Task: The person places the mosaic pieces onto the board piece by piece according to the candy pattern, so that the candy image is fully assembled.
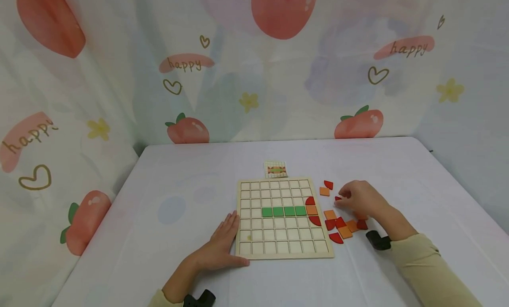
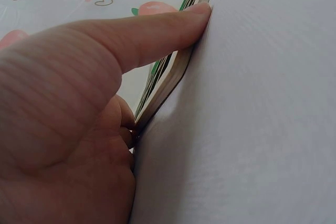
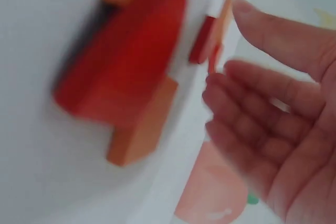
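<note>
A wooden grid board (image 1: 286, 256) lies on the table, with a row of green squares (image 1: 278, 211) and, at its right side, an orange square (image 1: 311, 210) between two red quarter-round pieces (image 1: 315, 221). My left hand (image 1: 218, 245) rests at the board's lower left corner, fingers along the left side; in the left wrist view the thumb of this hand (image 2: 63, 93) lies against the board's edge (image 2: 176, 72). Over the loose pieces, my right hand (image 1: 363, 198) is beside a small red piece (image 1: 338, 198). The right wrist view shows this hand (image 3: 283, 114) with thumb and fingers apart.
Loose red (image 1: 336, 238) and orange pieces (image 1: 344, 232) lie right of the board, some overlapping. A pattern card (image 1: 276, 169) is behind the board's back edge. Printed cloth (image 1: 254, 68) hangs behind the table and at its left.
</note>
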Demonstrator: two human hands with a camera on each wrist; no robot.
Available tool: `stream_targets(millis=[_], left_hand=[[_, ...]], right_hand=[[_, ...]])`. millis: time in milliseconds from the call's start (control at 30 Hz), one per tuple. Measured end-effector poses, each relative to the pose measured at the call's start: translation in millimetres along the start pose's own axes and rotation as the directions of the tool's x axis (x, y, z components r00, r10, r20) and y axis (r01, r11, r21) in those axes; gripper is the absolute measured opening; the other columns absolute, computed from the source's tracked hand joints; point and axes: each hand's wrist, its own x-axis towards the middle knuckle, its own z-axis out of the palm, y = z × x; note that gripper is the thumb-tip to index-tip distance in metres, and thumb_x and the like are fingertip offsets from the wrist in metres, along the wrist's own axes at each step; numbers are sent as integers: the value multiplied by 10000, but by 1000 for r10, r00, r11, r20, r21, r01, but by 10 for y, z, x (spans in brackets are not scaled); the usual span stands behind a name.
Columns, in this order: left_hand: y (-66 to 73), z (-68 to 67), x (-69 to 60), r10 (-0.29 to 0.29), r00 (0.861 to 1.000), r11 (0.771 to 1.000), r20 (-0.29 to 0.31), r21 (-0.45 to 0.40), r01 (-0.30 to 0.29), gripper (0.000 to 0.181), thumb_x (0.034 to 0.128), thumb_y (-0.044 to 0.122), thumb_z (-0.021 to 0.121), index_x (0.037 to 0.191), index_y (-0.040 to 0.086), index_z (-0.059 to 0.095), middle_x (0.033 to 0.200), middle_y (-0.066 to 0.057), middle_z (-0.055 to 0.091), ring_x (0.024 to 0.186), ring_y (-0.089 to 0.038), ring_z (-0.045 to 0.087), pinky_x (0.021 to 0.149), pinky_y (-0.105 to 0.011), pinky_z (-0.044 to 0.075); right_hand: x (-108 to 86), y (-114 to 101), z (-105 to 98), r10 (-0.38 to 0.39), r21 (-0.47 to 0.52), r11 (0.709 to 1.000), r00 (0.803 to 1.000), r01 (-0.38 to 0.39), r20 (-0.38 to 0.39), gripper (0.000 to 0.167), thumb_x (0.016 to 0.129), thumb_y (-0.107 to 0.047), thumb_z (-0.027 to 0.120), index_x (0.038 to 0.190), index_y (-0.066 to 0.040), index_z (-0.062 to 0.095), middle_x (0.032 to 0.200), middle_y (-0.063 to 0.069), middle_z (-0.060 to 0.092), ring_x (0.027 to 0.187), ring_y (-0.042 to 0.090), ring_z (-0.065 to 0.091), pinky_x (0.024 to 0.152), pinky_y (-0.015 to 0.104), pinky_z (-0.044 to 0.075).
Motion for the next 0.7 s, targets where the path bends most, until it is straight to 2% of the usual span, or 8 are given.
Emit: stream_targets(millis=[67, 167, 267, 333, 467, 700], left_hand=[[3, 1, -1, -1, 1000, 1000, 2, -4, 1, 1117, 732, 518, 702, 1459, -12, 39, 1524, -128, -39, 1377, -234, -84, 1084, -453, 34], [1, -3, 2, -2, 1000, 1000, 1, -4, 2, 1117, 732, 512, 705, 1459, -10, 37, 1523, -128, -40, 1377, -233, -85, 1084, -454, 33], [-6, -7, 7, 1, 1000, 1000, -2, 3, -1, 1118, 733, 513, 704, 1459, -10, 34, 1524, -127, -40, 1378, -233, -85, 1084, -453, 34], [-11, -9, 8, 3, 1000, 1000, -3, 3, -3, 1119, 733, 512, 704, 1458, -12, 33, 1524, -128, -41, 1378, -235, -85, 1083, -455, 35], [-12, -12, 1, 10, 1000, 1000, 2, -16, -10, 1112, 740, 506, 700, 1457, -13, 27, 1522, -130, -47, 1376, -233, -91, 1083, -455, 24], [-10, 2, 0, 5, 1000, 1000, 7, -22, -5, 1108, 743, 517, 687, 1461, -1, 20, 1524, -122, -48, 1376, -227, -92, 1082, -459, 26]], right_hand=[[3, 46, -35, -74, 26, 997, 997, 74, 3, 333, 775, -170, 742, 1037, 21, 666, 935, 119, 632, 861, 283, 543, 750, 428, 500], [29, 128, -68, -175, 48, 984, 984, 174, 16, 337, 775, -127, 738, 1082, -9, 662, 1020, 132, 634, 951, 324, 543, 803, 469, 479], [58, 196, -72, -227, 70, 972, 973, 225, 27, 321, 777, -115, 736, 1080, -33, 671, 1041, 117, 640, 979, 324, 545, 822, 470, 471], [80, 225, -60, -238, 96, 968, 970, 233, 40, 305, 780, -109, 731, 1072, -39, 678, 1040, 108, 643, 984, 319, 544, 832, 467, 467], [115, 254, -14, -211, 132, 970, 976, 202, 58, 284, 781, -95, 726, 1057, -42, 685, 1035, 100, 639, 986, 310, 540, 841, 462, 463], [121, 283, 24, -210, 133, 970, 977, 202, 46, 246, 779, -48, 715, 1023, -53, 695, 993, 79, 643, 944, 287, 555, 806, 431, 489]])
